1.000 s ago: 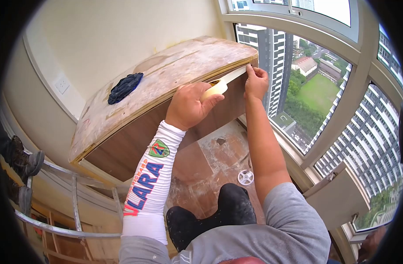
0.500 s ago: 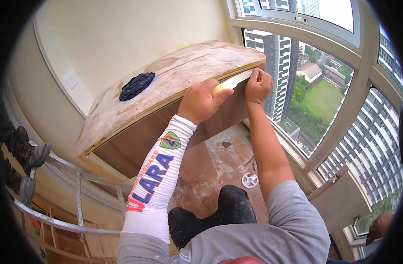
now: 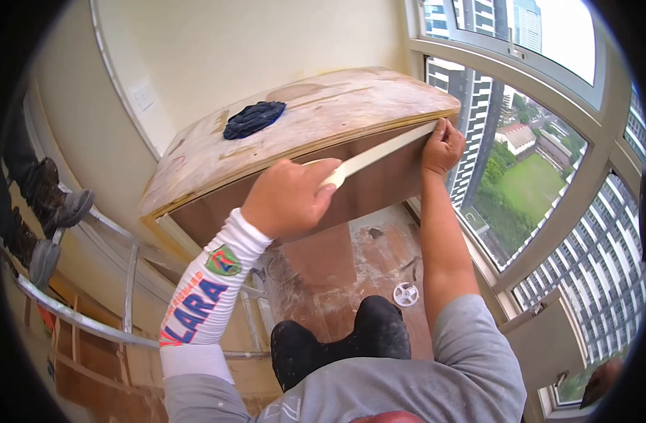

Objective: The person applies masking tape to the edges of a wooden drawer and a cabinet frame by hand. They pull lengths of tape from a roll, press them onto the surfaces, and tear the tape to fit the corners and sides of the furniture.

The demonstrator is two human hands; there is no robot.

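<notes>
My left hand [image 3: 288, 199] is closed around a roll of pale masking tape [image 3: 334, 175], held just off the front of a wooden box-like cabinet [image 3: 323, 125]. A taut tape strip [image 3: 390, 149] runs from the roll up to the right, along and slightly below the cabinet's top front edge. At the right end of that edge, the fingers of my right hand [image 3: 444, 149] pinch the strip's end close to the corner. On the stained cabinet top lies a crumpled dark blue cloth [image 3: 255, 120].
Windows [image 3: 527, 155] line the right side. To the left, another person's shoes [image 3: 62, 197] rest on a metal ladder [image 3: 90, 317]. A white spoked wheel [image 3: 406, 295] lies on the dusty floor [image 3: 337, 289] near my knees. A board [image 3: 548, 335] leans at lower right.
My left hand has moved left and down with the roll, drawing out a longer strip of tape. My right hand stays at the cabinet's right corner. The view has shifted slightly.
</notes>
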